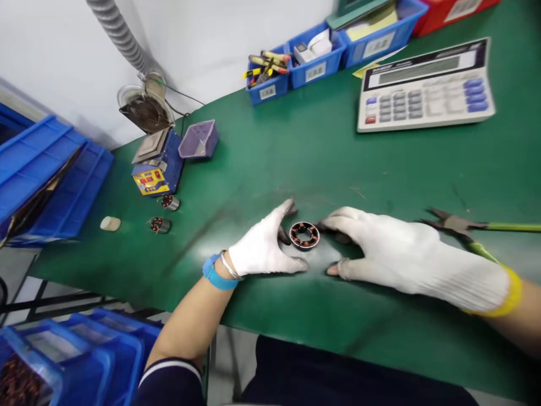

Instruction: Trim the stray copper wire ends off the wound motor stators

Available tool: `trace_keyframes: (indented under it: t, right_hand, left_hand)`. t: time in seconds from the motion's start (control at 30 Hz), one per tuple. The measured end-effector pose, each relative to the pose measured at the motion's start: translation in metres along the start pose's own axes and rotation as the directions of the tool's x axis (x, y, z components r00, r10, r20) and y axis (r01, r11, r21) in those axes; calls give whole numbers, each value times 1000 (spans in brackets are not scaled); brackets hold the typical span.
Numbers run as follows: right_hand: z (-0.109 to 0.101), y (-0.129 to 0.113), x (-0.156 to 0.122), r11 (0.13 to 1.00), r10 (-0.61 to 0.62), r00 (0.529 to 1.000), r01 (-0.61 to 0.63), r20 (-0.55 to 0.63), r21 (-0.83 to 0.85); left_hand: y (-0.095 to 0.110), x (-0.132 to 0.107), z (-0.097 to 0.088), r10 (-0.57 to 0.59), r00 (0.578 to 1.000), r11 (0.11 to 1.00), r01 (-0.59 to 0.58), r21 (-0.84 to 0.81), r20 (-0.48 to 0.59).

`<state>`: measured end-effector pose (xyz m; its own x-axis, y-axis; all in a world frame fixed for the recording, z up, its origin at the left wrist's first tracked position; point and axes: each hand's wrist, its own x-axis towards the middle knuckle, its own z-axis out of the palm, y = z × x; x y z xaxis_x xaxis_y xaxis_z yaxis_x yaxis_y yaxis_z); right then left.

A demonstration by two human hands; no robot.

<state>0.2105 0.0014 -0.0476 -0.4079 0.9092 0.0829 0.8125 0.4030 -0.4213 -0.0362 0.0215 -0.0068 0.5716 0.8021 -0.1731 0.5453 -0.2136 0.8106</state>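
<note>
the round ring of copper windings (304, 245) lies flat on the green table (270, 163), just below and right of the centre of the frame; the white-gloved left hand (268, 242) curves around its left side, thumb and fingers spread wide, while the right hand (376, 245) comes at its other side with a similarly wide gap between thumb and fingers; dark fingertips sit right by the rim on both sides, though whether they touch it cannot be told; the table seems to bear the ring's weight, so neither hand needs to clasp it; the pliers (459, 224) lie partly behind the right glove, presumably left there to be within easy reach; two wound cores (171, 203) (160, 225) stand at left, apart from the ring, perhaps to keep the working spot free; the calculator (426, 93) rests at upper right, likely out of the hands' way
</note>
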Motion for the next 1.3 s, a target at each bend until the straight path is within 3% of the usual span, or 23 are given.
trace_keyframes:
  t: [0.1, 0.4, 0.5, 0.63, 0.7, 0.87, 0.93, 1.03, 1.1, 1.17, 1.3]
  right_hand:
    - [6, -5, -7, 998, 64, 997, -64, 38, 2]
    - [7, -22, -8, 973, 48, 990, -17, -130, 229]
    - [-2, -20, -6, 970, 49, 993, -23, -103, 242]
    - [-8, -15, -8, 952, 157, 987, -156, 18, 262]
    - [-5, -15, -9, 951, 208, 978, -206, 16, 228]
    - [7, -23, 0, 999, 41, 996, -38, -81, 33]
    - [9, -26, 4, 999, -28, 998, 30, -58, 45]
    - [10, -26, 5, 992, -94, 995, 97, -35, 77]
    - [10, -25, 4, 987, -134, 990, 138, -45, 84]
    - [12, -23, 2, 985, -148, 988, 152, -47, 82]
    - [11, -24, 2, 992, -96, 995, 96, -4, 86]
  left_hand:
    - [-2, 4, 13, 68, 996, 993, -63, 98, -54]
    - [7, 11, 37, 2, 982, 945, 60, 321, -190]
    - [7, 10, 37, -23, 978, 944, 89, 317, -207]
    - [4, 6, 27, 52, 976, 976, -4, 218, -212]
    - [2, 4, 19, 111, 970, 984, -77, 160, -218]
    - [-3, 4, 2, 184, 965, 982, -188, -4, -185]
    - [-4, 4, 0, 134, 976, 982, -155, -113, -174]
    - [-4, 7, 4, -103, 981, 900, 22, -435, -163]
    - [-4, 12, 11, -252, 943, 740, 45, -671, -215]
    - [-7, 19, 16, -329, 880, 641, -58, -765, -343]
    - [-20, 28, 7, -346, 707, 709, -233, -665, -617]
